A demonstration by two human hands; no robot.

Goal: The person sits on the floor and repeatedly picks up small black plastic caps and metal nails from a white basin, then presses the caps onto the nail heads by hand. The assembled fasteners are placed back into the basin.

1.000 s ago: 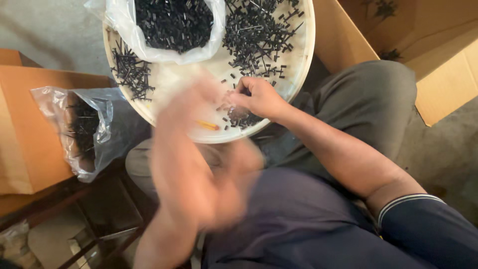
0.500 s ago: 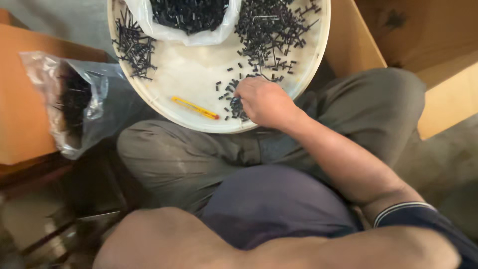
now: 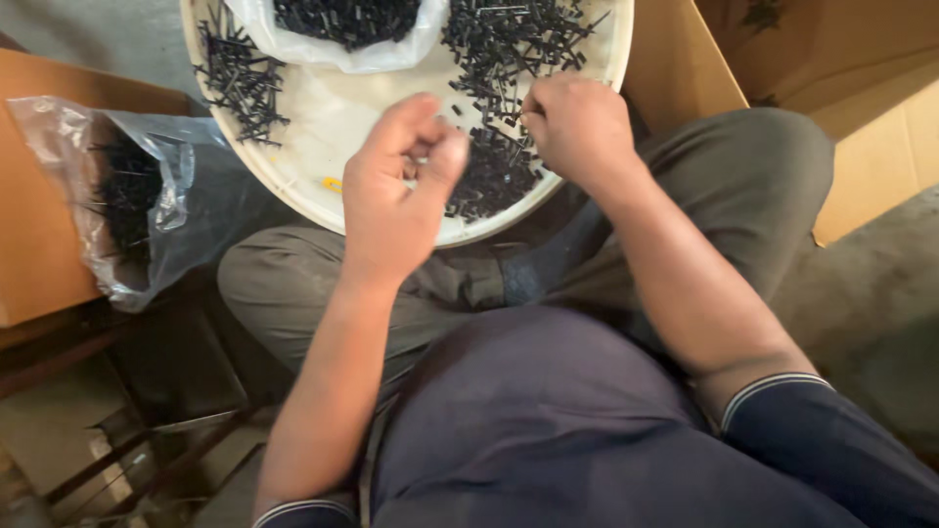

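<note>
A round white tray (image 3: 323, 127) rests on my lap and carries several heaps of small black pins. My left hand (image 3: 396, 191) hovers over the tray's near edge with fingers curled toward the thumb; blur hides whether anything is pinched. My right hand (image 3: 577, 127) is curled with its fingertips down in a heap of black pins (image 3: 489, 176), between that heap and a bigger pile (image 3: 509, 39) at the tray's far right. A smaller heap (image 3: 240, 78) lies at the tray's left. A small yellow piece (image 3: 333, 183) shows beside my left hand.
A white plastic bag (image 3: 352, 24) full of black pins sits at the tray's far side. A clear plastic bag (image 3: 147, 205) with more pins leans on a cardboard box (image 3: 39, 196) at left. More cardboard boxes (image 3: 871, 98) stand at right. A dark metal frame (image 3: 176, 430) is below left.
My left hand swung down out of view, then came back up over the tray's near edge. My right hand stayed working at the pin heap. The camera shifted slightly.
</note>
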